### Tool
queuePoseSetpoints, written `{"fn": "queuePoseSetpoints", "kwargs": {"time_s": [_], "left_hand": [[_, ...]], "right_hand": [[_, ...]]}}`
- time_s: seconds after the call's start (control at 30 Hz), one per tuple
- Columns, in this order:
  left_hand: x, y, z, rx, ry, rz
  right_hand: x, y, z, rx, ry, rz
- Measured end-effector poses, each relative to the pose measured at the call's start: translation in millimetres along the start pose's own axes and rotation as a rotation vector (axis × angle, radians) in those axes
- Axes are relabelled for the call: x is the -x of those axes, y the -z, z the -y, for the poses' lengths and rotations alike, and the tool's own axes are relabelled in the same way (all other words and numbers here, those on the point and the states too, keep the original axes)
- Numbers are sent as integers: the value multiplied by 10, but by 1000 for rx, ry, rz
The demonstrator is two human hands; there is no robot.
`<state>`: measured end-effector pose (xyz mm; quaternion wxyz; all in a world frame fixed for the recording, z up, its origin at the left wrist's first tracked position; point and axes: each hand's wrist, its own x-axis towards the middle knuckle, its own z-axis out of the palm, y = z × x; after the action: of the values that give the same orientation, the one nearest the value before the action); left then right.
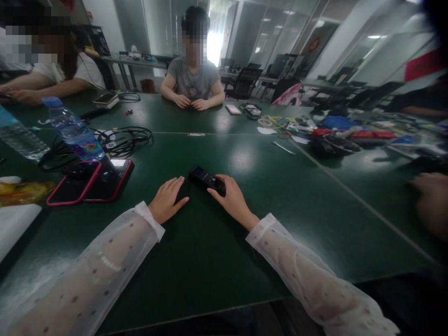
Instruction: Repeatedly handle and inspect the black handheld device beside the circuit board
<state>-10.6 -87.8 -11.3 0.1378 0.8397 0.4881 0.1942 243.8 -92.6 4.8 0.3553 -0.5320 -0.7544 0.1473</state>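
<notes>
On the dark green tabletop [210, 242] lies a small black handheld device with a dark screen [202, 176]; its exact kind I cannot tell. My right hand [234, 199] grips its right end between thumb and fingers and covers part of it. The device's other end points up and left. Just left of it, my left hand [167, 199] rests low over the table, fingers stretched out and thumb apart, holding nothing and not touching the device. Both arms wear sheer white dotted sleeves.
Left are two red-cased phones [109, 182], a water bottle [73, 130] and coiled black cables [135, 140]. A wrench [283, 148] and a pile of cables and tools [336, 135] lie right. A person [192, 79] sits opposite; another person's hand [434, 200] is at right.
</notes>
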Motion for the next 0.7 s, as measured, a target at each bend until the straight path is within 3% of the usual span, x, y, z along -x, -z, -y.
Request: {"fn": "queuePoseSetpoints", "kwargs": {"time_s": [0.4,0.57,0.7], "left_hand": [[20,-39,-14,-96,-34,14],[24,-79,18,-97,-57,-26],[32,-75,22,-102,-69,-34]], "right_hand": [[-41,-47,37,-5,59,42],[-52,-69,104,-37,59,2],[-47,37,141,-110,57,-116]]}}
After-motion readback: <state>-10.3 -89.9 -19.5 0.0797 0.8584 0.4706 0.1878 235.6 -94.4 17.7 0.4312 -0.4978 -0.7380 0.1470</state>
